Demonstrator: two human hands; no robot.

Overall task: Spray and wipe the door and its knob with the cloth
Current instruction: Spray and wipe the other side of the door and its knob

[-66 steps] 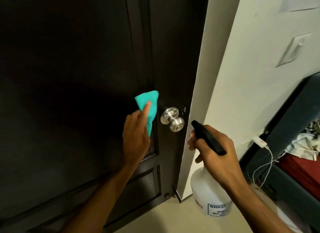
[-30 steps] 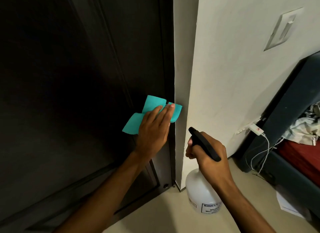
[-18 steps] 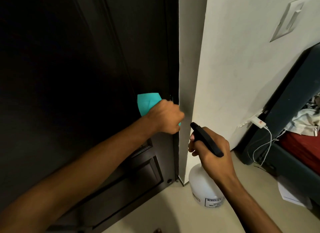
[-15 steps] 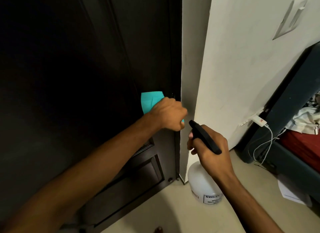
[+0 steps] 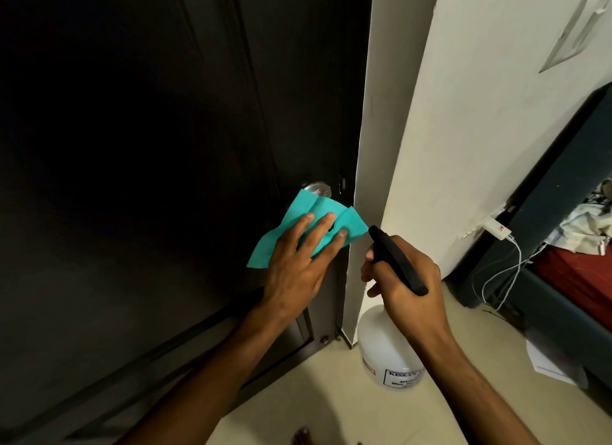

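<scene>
A left hand (image 5: 298, 265) presses a thin teal cloth (image 5: 309, 227) flat-fingered over a round silver metal knob (image 5: 317, 189) on a dark wooden door (image 5: 165, 146). The right hand (image 5: 402, 285) grips a white plastic spray bottle (image 5: 385, 352). Unpinched, the cloth could slip off.

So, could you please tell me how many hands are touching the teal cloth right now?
1. The left hand presses the cloth flat against the door, just below the knob. The right hand grips the spray bottle instead.
</scene>
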